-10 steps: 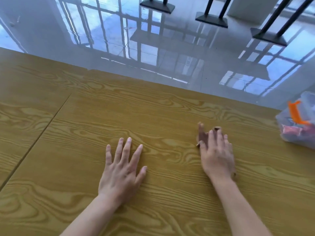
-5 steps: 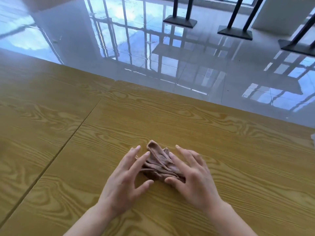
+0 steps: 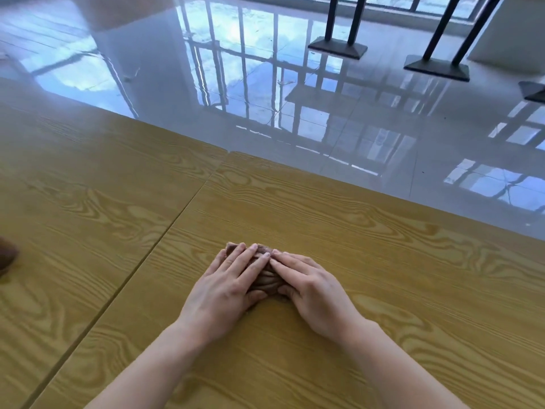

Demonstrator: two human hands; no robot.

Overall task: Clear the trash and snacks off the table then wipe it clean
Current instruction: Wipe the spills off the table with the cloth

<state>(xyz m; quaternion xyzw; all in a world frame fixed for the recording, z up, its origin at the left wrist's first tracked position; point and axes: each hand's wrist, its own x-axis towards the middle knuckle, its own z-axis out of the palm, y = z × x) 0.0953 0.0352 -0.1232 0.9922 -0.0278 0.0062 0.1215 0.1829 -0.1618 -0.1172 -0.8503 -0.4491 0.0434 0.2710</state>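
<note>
A crumpled brown cloth (image 3: 267, 281) lies on the yellow wood-grain table (image 3: 383, 261), near its middle. My left hand (image 3: 224, 287) lies flat over the cloth's left part, fingers straight and pressing down. My right hand (image 3: 309, 290) covers the cloth's right part, its fingers also straight, with the thumb beside the cloth's near edge. The fingertips of both hands meet on top of the cloth. Most of the cloth is hidden under my hands.
A seam (image 3: 141, 261) runs between two table tops, left of my hands. A dark brown thing (image 3: 6, 256) peeks in at the left edge. Beyond the table's far edge lies a glossy tiled floor (image 3: 265, 98) with black table bases (image 3: 337, 48).
Both hands have closed in over the cloth and now press flat on it; half a second ago they flanked it. The view has shifted left, and the plastic bag at the right is out of view.
</note>
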